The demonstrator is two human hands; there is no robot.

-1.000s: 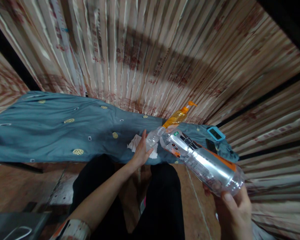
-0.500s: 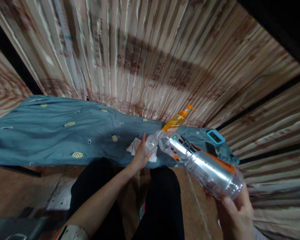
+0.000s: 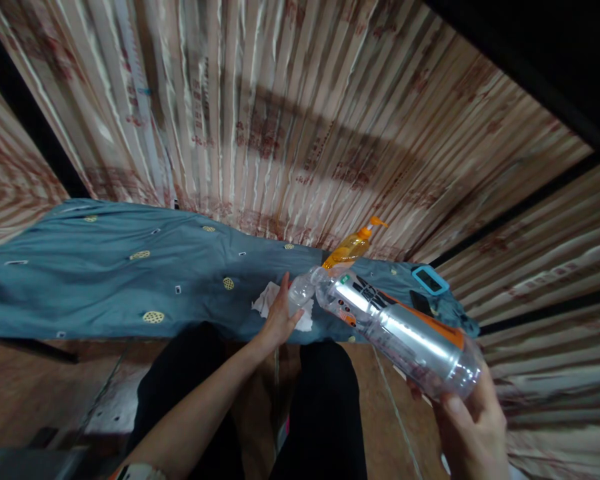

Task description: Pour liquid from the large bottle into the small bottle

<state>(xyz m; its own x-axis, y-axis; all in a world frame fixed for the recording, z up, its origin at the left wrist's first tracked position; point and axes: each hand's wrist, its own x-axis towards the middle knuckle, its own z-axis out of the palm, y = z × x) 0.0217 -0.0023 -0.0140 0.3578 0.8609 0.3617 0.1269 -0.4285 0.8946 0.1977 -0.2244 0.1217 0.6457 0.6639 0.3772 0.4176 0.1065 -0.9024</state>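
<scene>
Two hands share the work: right hand (image 3: 473, 427) clasps the large bottle (image 3: 405, 330) tilted mouth-to-mouth with the small bottle (image 3: 300, 293), gripped by left hand (image 3: 279, 315); both look nearly empty.

This looks like a modest home, likely a sleeping or living corner; the walls (image 3: 290, 120) are ribbed corrugated sheets, pale and stained rust-red, meeting dark frame bars; a blue-grey patterned bedsheet (image 3: 130, 267) covers a low surface along the wall; on it lie household things, an orange pump bottle (image 3: 353, 245), a crumpled white tissue (image 3: 267, 299) and a small device in a blue case (image 3: 430, 280); the floor (image 3: 45, 393) below is worn brown wood.
</scene>
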